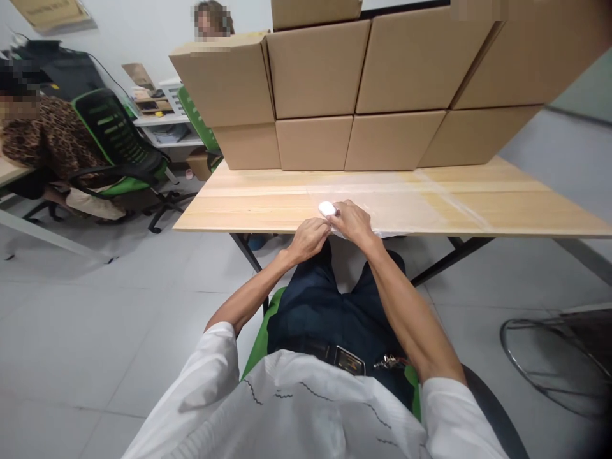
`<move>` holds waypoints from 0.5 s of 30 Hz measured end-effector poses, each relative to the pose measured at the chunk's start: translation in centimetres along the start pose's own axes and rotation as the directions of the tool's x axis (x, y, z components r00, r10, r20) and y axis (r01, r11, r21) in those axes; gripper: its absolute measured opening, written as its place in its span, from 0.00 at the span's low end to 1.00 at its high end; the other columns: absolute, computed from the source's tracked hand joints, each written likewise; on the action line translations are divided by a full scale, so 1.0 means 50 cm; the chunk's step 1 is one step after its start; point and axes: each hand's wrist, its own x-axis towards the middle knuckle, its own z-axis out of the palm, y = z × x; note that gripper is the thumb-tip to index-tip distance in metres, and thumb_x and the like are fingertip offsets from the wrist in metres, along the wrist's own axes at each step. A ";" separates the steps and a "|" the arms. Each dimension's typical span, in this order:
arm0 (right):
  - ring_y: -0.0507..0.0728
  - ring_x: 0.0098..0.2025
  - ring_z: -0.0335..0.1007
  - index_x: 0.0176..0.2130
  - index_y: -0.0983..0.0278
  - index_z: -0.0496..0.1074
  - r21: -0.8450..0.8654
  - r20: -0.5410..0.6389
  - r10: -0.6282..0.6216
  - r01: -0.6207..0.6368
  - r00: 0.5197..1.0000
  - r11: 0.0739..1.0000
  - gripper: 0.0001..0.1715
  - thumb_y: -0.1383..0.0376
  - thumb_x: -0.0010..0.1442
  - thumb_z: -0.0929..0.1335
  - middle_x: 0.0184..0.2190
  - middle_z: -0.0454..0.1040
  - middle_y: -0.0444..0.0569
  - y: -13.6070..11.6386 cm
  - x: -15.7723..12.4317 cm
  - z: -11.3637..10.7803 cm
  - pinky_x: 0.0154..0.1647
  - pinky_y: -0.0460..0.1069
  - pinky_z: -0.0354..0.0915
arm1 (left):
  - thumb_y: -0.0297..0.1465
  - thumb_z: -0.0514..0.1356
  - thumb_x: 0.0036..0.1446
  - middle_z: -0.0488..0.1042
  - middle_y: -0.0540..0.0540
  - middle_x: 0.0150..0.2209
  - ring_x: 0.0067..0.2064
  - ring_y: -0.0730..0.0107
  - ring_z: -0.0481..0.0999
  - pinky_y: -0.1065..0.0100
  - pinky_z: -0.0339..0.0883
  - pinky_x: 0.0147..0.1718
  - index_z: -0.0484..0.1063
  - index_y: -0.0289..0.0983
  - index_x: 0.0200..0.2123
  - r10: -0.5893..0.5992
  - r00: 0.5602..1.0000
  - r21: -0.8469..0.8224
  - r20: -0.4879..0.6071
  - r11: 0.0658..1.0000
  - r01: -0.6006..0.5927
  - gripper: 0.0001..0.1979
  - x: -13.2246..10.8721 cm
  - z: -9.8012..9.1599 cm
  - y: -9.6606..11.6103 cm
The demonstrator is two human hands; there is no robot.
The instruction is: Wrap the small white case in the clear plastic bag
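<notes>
At the table's front edge, my right hand [352, 221] is closed around a small white object with a rounded end [327, 208]. I cannot make out what kind of object it is. My left hand [310, 237] is just left of it and a little lower, its fingers curled together close to the right fingertips. Whatever it pinches, if anything, is hidden. A thin, clear plastic sheet [396, 204] lies flat on the wooden table [248, 207], spreading to the right of my hands, with a crumpled bit at the front edge.
Several cardboard boxes [318, 70] stand stacked along the back of the table. At the left, a person in a leopard-print top [57, 131] sits by a green and black chair [115, 137]. Another person's head [213, 18] shows behind the boxes. A metal-framed stool [540, 376] is at the right.
</notes>
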 end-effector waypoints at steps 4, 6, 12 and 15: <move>0.72 0.70 0.81 0.72 0.63 0.81 -0.004 -0.010 0.040 -0.040 0.999 0.999 0.26 0.56 0.88 0.66 0.71 0.83 0.65 -0.010 -0.007 -0.007 0.63 0.58 0.75 | 0.36 0.48 0.89 0.89 0.34 0.59 0.63 0.50 0.87 0.46 0.81 0.62 0.82 0.42 0.53 0.022 1.000 0.026 0.009 0.999 -0.022 0.21 -0.001 0.000 0.007; 0.73 0.70 0.82 0.73 0.64 0.80 -0.002 -0.010 0.035 -0.035 0.999 0.999 0.27 0.54 0.88 0.66 0.71 0.83 0.66 -0.011 -0.007 -0.010 0.64 0.58 0.75 | 0.37 0.49 0.90 0.89 0.34 0.60 0.64 0.50 0.87 0.47 0.81 0.62 0.81 0.42 0.53 0.039 0.999 0.028 0.006 0.999 -0.039 0.20 -0.001 0.000 0.008; 0.74 0.67 0.84 0.75 0.64 0.79 -0.032 -0.001 0.024 -0.024 1.000 0.999 0.29 0.52 0.88 0.67 0.72 0.80 0.68 -0.016 -0.004 -0.019 0.63 0.59 0.76 | 0.36 0.48 0.90 0.89 0.34 0.60 0.64 0.50 0.87 0.46 0.81 0.63 0.82 0.42 0.52 0.062 0.998 0.047 0.020 0.997 -0.063 0.21 0.001 0.001 0.013; 0.74 0.69 0.83 0.75 0.64 0.79 -0.067 0.014 -0.003 0.003 1.000 0.998 0.28 0.53 0.88 0.67 0.73 0.79 0.68 -0.020 0.003 -0.021 0.64 0.60 0.76 | 0.35 0.49 0.89 0.89 0.34 0.59 0.63 0.49 0.87 0.45 0.82 0.62 0.83 0.42 0.51 0.055 0.998 0.037 0.034 0.998 -0.056 0.21 0.002 0.000 0.018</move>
